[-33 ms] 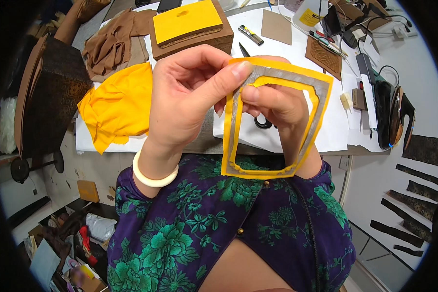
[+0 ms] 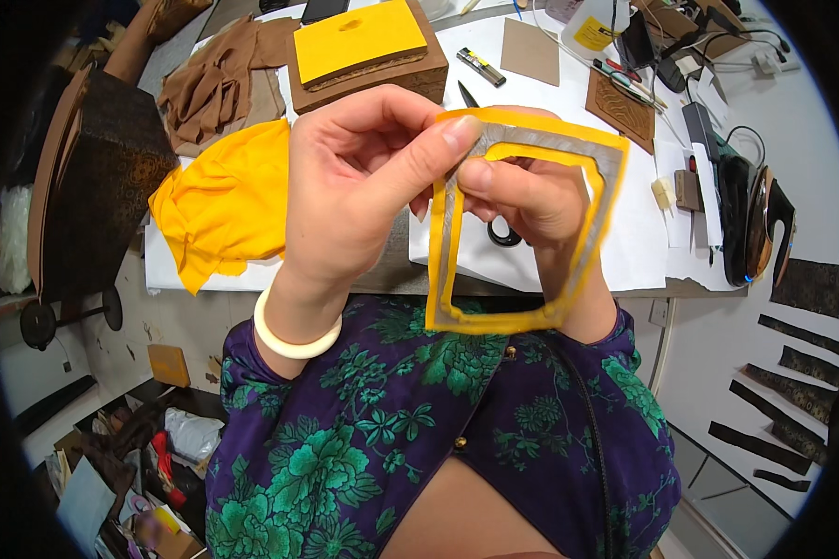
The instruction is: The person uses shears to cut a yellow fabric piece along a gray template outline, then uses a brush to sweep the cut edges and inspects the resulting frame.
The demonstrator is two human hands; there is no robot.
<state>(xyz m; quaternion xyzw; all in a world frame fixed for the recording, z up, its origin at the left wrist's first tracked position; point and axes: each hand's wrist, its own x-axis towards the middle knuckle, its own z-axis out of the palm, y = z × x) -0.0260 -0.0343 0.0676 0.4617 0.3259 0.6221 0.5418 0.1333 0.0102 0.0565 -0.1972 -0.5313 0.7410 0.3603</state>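
Note:
A four-sided frame (image 2: 559,130), grey on its face with yellow edging folded along its inner and outer sides, is held up in front of my chest. My left hand (image 2: 354,177) pinches its upper left corner, thumb on the grey face and fingers behind. With its arm behind the opening, my right hand (image 2: 522,191) presses its thumb against the inner edge by the same corner; its other fingers are partly hidden. Left of my hands a crumpled yellow cloth (image 2: 228,205) lies on the table. Below the right thumb, a black scissor handle (image 2: 503,233) shows through the opening.
Behind my hands stands a brown box (image 2: 373,74) topped by a yellow panel (image 2: 359,37). Brown cloth (image 2: 210,88) lies at the far left. A lighter (image 2: 481,67), a beige card (image 2: 530,52) and a carved brown plate (image 2: 619,107) are farther back. Dark strips (image 2: 760,445) hang at right.
The frame has tilted slightly, its right side and lower edge shifting a little left and up. Both hands keep nearly the same grip at the corner.

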